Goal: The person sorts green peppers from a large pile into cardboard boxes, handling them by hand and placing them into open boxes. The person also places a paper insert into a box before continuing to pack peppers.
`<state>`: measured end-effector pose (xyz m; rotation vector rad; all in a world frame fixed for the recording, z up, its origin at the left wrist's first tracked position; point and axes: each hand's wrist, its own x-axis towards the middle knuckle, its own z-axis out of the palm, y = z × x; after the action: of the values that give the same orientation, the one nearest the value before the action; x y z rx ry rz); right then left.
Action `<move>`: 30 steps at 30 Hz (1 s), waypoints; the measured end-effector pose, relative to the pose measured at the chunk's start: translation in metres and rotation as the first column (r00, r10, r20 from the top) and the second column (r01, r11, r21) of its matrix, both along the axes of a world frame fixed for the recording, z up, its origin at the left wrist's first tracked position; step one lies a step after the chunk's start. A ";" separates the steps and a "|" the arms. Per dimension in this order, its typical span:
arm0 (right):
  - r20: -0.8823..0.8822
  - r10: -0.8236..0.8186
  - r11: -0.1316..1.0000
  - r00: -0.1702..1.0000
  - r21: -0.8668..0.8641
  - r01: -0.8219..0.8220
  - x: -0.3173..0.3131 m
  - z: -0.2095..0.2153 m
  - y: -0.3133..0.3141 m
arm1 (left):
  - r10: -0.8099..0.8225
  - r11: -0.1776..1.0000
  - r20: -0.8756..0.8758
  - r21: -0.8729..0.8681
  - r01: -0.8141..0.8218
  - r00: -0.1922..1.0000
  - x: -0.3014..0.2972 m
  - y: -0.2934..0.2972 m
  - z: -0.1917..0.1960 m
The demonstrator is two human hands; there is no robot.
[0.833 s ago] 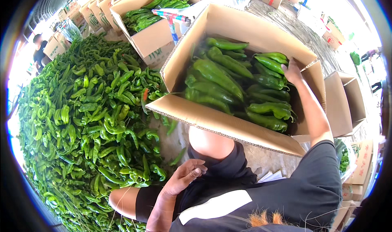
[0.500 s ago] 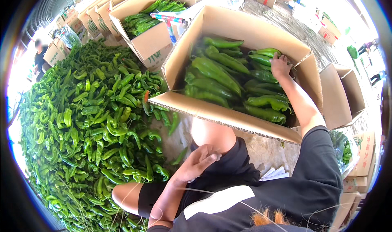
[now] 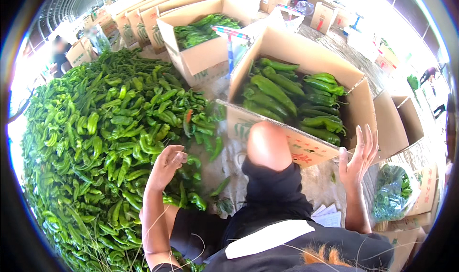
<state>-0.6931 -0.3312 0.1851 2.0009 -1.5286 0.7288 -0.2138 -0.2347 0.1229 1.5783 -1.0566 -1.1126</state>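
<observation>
The long green peppers (image 3: 277, 97) lie in the open cardboard box (image 3: 330, 49), one bunch slanting along its left wall and a stacked row nearer its right wall. My right hand (image 3: 358, 157) was on that row a moment ago; it has now come out and stands by the near right corner, fingers spread, nothing in it, though whether it brushes the cardboard I cannot tell. I judge that the row holds its place unaided. My left hand (image 3: 167, 164) has swung out from over my lap to above the near right edge of the pepper heap (image 3: 110, 143), loosely bent, with no pepper in it that I can see. Inside the box, some room shows between the row and the right wall. My knee (image 3: 270, 145) overlaps the near edge, so the freer way in seems to be by that right corner. Between heap and box runs a strip of floor with stray peppers; beyond the far left corner stands a second box (image 3: 205, 59), also holding peppers.
</observation>
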 end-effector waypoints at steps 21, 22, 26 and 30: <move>-0.030 0.043 0.972 0.999 -0.231 -0.049 -0.074 -0.046 -0.147 | 0.282 0.660 0.264 0.644 -0.387 0.922 -0.014 0.340 -0.127; -0.012 0.076 0.972 0.997 -0.221 -0.077 -0.068 -0.046 -0.145 | 0.340 0.693 0.255 0.583 -0.425 0.905 -0.026 0.330 -0.101; 0.013 0.152 0.962 0.988 -0.232 -0.144 -0.055 -0.042 -0.132 | 0.500 0.817 0.077 0.289 -0.499 0.863 -0.069 0.268 -0.003; -0.023 0.161 0.952 0.987 -0.260 -0.161 -0.057 -0.034 -0.124 | 0.486 0.873 -0.222 0.075 -0.482 0.845 -0.119 0.185 0.055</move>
<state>-0.7497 -0.4552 0.1511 1.9389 -1.2063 0.9419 -0.3327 -0.0495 0.1775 1.5631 -0.4482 -0.9240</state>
